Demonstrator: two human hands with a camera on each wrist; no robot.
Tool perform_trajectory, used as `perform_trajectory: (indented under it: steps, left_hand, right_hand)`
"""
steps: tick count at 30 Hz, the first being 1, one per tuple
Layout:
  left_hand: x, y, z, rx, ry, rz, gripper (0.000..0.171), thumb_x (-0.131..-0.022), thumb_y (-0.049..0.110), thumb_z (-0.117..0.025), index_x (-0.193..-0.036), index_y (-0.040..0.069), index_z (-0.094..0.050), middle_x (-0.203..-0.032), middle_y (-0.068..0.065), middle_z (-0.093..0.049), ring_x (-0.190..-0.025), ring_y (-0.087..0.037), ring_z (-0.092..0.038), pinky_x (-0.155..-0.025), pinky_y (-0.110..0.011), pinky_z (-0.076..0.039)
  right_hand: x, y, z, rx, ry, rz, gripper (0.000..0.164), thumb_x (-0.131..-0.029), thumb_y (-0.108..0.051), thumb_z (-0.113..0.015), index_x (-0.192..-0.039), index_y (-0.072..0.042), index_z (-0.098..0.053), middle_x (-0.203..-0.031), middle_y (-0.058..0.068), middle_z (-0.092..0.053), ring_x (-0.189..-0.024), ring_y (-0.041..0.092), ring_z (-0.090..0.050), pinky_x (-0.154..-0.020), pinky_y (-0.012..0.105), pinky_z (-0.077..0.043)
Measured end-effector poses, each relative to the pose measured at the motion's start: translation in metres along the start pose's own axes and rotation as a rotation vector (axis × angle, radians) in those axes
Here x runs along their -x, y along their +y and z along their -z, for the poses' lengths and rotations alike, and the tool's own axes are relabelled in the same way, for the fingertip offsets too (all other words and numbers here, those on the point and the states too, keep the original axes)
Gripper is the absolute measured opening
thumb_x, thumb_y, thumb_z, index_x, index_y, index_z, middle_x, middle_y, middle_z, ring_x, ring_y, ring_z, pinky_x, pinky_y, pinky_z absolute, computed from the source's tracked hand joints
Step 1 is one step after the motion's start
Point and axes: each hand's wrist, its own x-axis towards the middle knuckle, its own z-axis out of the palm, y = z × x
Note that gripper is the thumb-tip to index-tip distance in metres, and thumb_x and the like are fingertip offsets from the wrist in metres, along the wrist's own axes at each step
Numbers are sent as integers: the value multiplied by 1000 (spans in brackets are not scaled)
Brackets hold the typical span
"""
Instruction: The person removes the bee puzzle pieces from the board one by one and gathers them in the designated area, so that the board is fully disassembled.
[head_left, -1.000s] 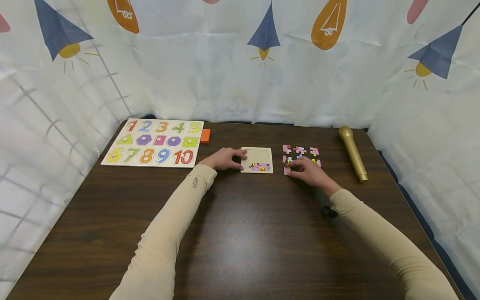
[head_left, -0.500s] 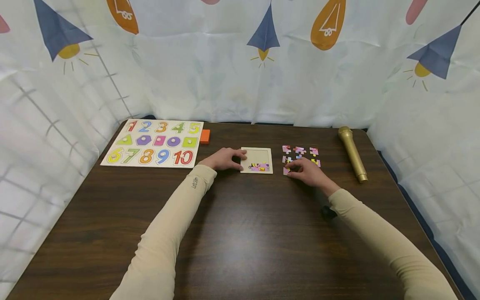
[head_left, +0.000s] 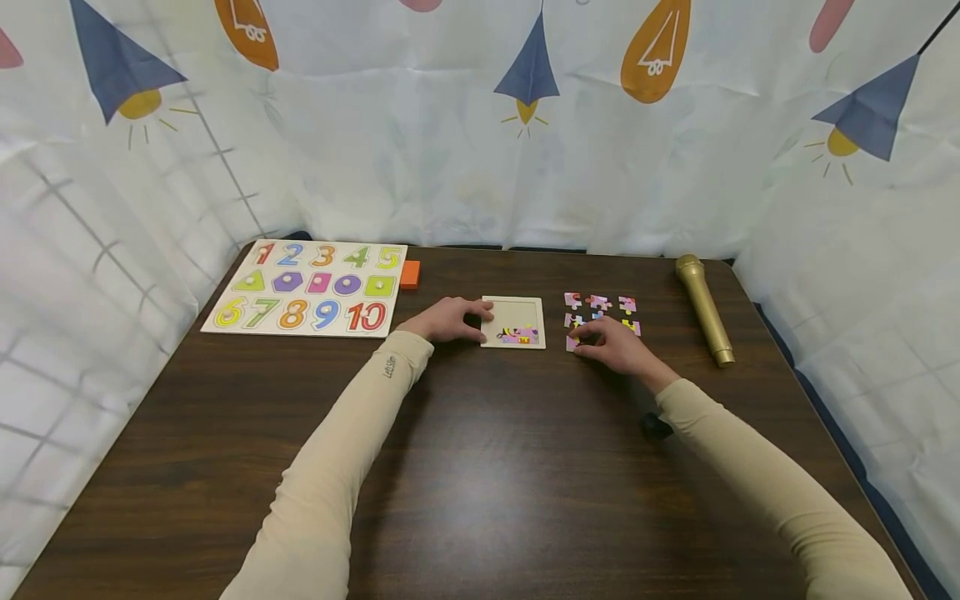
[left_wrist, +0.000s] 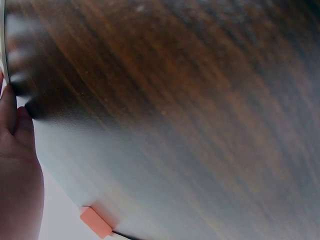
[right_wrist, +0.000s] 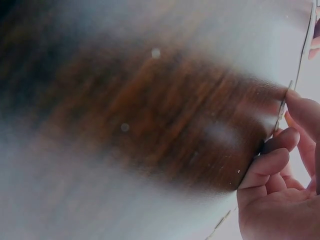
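A small square wooden puzzle tray lies flat near the table's middle. A few joined pink and yellow puzzle pieces sit along its lower side. My left hand rests on the tray's left edge, thumb and fingers spread apart. To the right are several loose puzzle pieces laid out in rows. My right hand is over the front of them and pinches the lower-left puzzle piece at table level. It partly covers the pieces behind. In the right wrist view, thumb and finger meet at a thin piece's edge.
A number and shape board lies at the back left, with an orange block at its right edge. A gold microphone lies at the right. The brown wooden table is bordered by a printed curtain.
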Motion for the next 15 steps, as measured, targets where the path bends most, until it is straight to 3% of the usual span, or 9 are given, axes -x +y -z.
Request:
perform_trajectory:
  steps: [15]
  left_hand:
    - [0,0,0,-3,2,6,52,-89,29,-73,-137,13,-60,-153,-1,-40,-144,-22,-29,-117,-41,-24]
  right_hand:
    - [1,0,-1,-8,-3,14,28,-90,-15,-71,-116,-4,-70,-111,12,-67,-85,21,-59,-75,38,-50]
